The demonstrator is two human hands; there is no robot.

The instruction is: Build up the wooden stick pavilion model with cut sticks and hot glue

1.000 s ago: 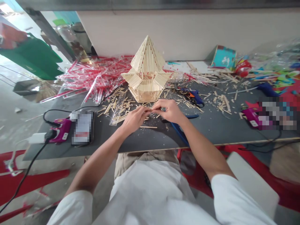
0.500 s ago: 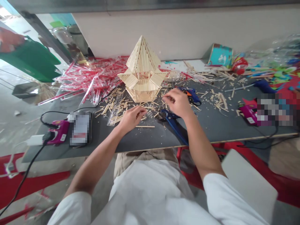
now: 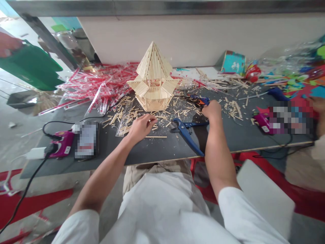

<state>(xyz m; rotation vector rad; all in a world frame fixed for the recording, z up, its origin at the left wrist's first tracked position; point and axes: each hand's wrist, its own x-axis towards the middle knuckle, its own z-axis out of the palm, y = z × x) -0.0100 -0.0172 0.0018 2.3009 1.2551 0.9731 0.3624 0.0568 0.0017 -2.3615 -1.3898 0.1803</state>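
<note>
My right hand [image 3: 212,110] is closed round the handle of a blue glue gun [image 3: 200,99] with an orange trigger, lying right of the model. My left hand [image 3: 142,128] rests low over the table's front part, fingers curled in and tips near the thumb; whatever is between them is too small to make out. Behind both hands stands a pagoda-like model built of thin wooden sticks [image 3: 154,91], with a pointed roof. A blue-handled cutter [image 3: 188,135] lies between my hands, jaws toward the model. One loose stick [image 3: 156,137] is just in front of my left hand.
Cut stick pieces [image 3: 118,115] litter the dark table [image 3: 162,149]. Red and clear plastic wrappers [image 3: 99,86] pile up at the back left. A phone [image 3: 86,140] and a purple power block [image 3: 62,144] with cables lie left. Another person's hand [image 3: 318,108] shows at far right.
My right hand has moved right, from beside the model to the glue gun, and has closed on its handle. My left hand has stayed nearly in place. Another person's hand has appeared at far right.
</note>
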